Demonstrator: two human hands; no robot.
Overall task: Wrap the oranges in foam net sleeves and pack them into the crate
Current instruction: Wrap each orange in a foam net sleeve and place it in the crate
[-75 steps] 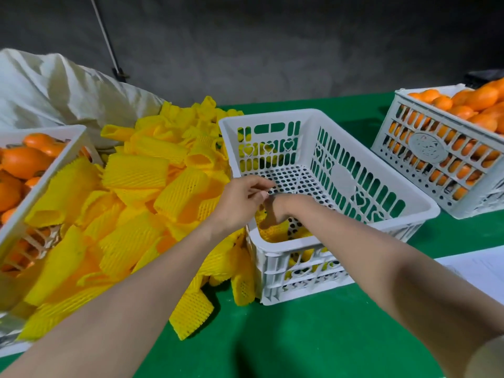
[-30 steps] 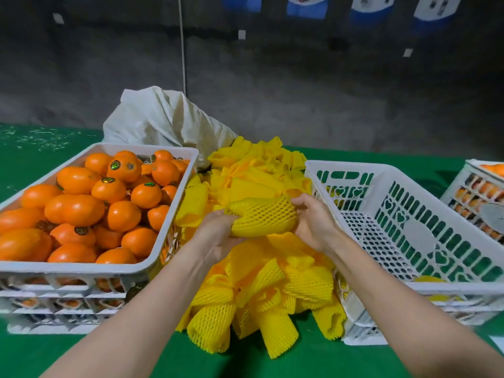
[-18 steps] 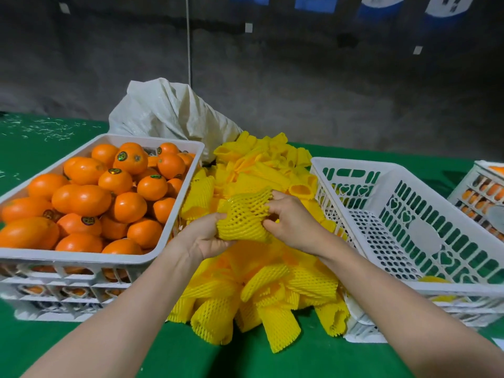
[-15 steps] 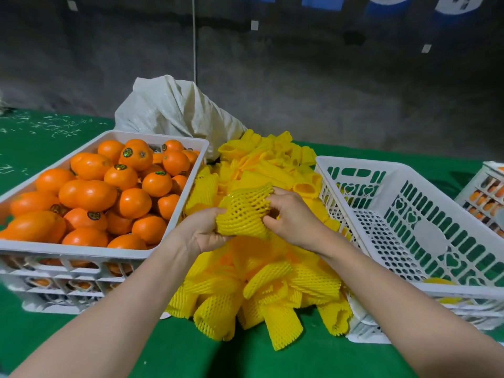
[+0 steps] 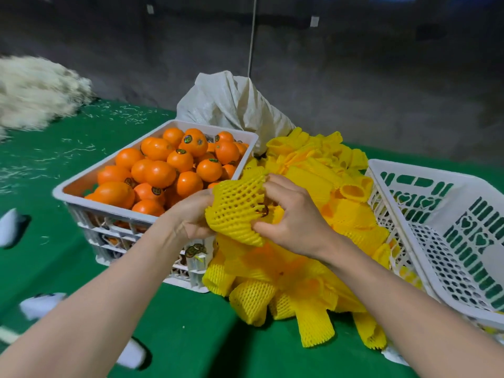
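Observation:
My left hand and my right hand both grip one yellow foam net sleeve above the pile of sleeves. The right fingers reach into the sleeve's open end and stretch it. A white crate heaped with oranges stands just left of my hands. The white packing crate is at the right; its visible floor is bare, and yellow shows through its near wall.
A white woven sack lies behind the orange crate and the pile. White shredded filling is heaped at the far left on the green table. Small white pieces lie near the left front.
The view has swung left. My hands have opened the sleeve wider, with the right fingers now inside its end. Both hands stay over the pile.

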